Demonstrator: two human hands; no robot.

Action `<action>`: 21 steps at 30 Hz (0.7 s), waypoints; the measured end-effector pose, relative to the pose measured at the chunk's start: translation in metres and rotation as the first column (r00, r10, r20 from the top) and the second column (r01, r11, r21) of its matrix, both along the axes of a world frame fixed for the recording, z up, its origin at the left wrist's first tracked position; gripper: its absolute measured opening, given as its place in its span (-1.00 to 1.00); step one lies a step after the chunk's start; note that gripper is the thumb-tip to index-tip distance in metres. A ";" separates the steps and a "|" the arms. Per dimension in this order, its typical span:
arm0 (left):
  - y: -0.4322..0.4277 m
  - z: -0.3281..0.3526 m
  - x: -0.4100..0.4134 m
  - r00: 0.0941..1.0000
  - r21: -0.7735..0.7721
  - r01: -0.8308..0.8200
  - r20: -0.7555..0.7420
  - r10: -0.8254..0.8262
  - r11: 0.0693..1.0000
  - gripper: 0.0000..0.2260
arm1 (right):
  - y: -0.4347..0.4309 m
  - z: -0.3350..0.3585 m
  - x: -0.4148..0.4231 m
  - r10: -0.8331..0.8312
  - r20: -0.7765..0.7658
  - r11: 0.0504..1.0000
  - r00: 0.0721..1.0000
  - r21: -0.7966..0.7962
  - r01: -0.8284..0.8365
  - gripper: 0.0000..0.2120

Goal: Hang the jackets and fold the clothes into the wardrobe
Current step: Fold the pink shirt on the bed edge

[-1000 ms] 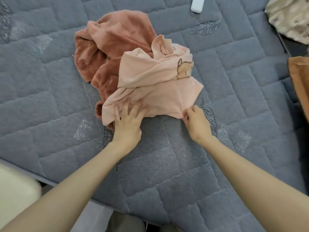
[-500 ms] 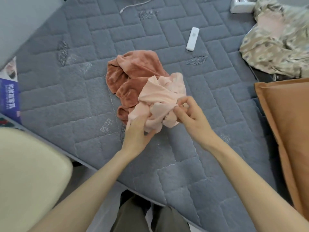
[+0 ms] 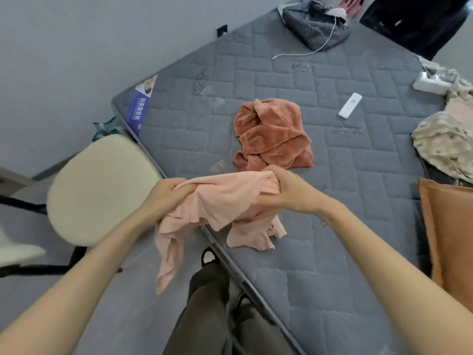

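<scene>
Bedroom in a home, shown by bare quilted mattress (image 3: 332,252), scattered clothes (image 3: 273,134), remote (image 3: 350,105) on it, cream chair (image 3: 102,188) just beside.

The left arm (image 3: 89,278) comes in from the lower left and the right arm (image 3: 384,252) from the lower right. Both are bare and stretched forward, drawing closer toward the hands. The left hand (image 3: 167,194) is curled, its fingers and thumb bunched round one end of the shirt (image 3: 225,198). The right hand (image 3: 286,190) grips the other end, fingers wrapped round the cloth and wrist slightly bent. The hands are level with each other and apart, with the cloth spanning between them.
</scene>
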State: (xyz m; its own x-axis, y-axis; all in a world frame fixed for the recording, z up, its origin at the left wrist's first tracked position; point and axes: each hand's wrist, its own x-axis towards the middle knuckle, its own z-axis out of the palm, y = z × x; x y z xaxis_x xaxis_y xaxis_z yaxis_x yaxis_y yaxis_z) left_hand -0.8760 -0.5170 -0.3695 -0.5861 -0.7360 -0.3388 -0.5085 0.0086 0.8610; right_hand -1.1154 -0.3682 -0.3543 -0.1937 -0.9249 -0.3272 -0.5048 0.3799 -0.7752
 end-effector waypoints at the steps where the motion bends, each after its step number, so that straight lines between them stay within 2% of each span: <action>1: 0.006 0.008 0.017 0.999 0.033 -0.045 0.001 0.044 0.998 -0.78 | -0.003 0.007 0.014 0.076 -0.033 0.997 0.997 -0.018 -0.077 -0.64; 3: 0.015 0.017 0.053 0.993 0.005 -0.105 0.055 0.104 0.994 -0.71 | -0.012 0.023 0.041 0.149 -0.069 0.986 0.986 -0.071 -0.154 -0.81; 6: 0.022 0.030 0.102 0.969 -0.153 -0.180 0.141 0.202 0.972 -0.84 | -0.035 0.053 0.082 0.214 -0.151 0.962 0.965 -0.139 -0.235 -0.71; 8: 0.024 0.042 0.128 0.954 -0.236 -0.251 0.103 0.281 0.939 -0.78 | -0.050 0.073 0.109 0.278 -0.207 0.938 0.938 -0.152 -0.312 -0.71; 10: 0.030 0.058 0.145 0.947 -0.212 -0.310 0.014 0.320 0.927 -0.74 | -0.064 0.091 0.133 0.337 -0.238 0.913 0.911 -0.153 -0.378 -0.74; 13: 0.049 0.082 0.153 0.988 -0.061 -0.155 -0.020 0.154 0.986 -0.49 | -0.083 0.112 0.170 0.382 -0.198 0.890 0.903 -0.186 -0.417 -0.75; 15: 0.061 0.088 0.150 0.994 -0.057 -0.093 -0.058 0.090 0.994 -0.32 | -0.097 0.127 0.192 0.415 -0.168 0.870 0.894 -0.213 -0.444 -0.68; 17: 0.058 0.089 0.147 0.977 -0.108 -0.191 -0.114 0.179 0.976 -0.41 | -0.109 0.142 0.211 0.452 -0.140 0.852 0.881 -0.225 -0.473 -0.65; 19: 0.042 0.093 0.154 0.955 -0.135 -0.284 -0.132 0.267 0.949 -0.67 | -0.120 0.152 0.223 0.483 -0.099 0.838 0.870 -0.237 -0.492 -0.69; 21: 0.026 0.096 0.171 0.952 -0.143 -0.297 -0.119 0.281 0.944 -0.87 | -0.128 0.155 0.229 0.492 -0.067 0.834 0.868 -0.252 -0.491 -0.73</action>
State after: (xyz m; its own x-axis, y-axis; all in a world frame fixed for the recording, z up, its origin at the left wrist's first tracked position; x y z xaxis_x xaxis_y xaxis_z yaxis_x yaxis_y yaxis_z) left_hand -0.7052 -0.4913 -0.2733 -0.3640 -0.9179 -0.1579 -0.4247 0.0127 0.9052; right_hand -0.8863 -0.4958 -0.1993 0.3088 -0.9486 -0.0696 -0.5718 -0.1266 -0.8106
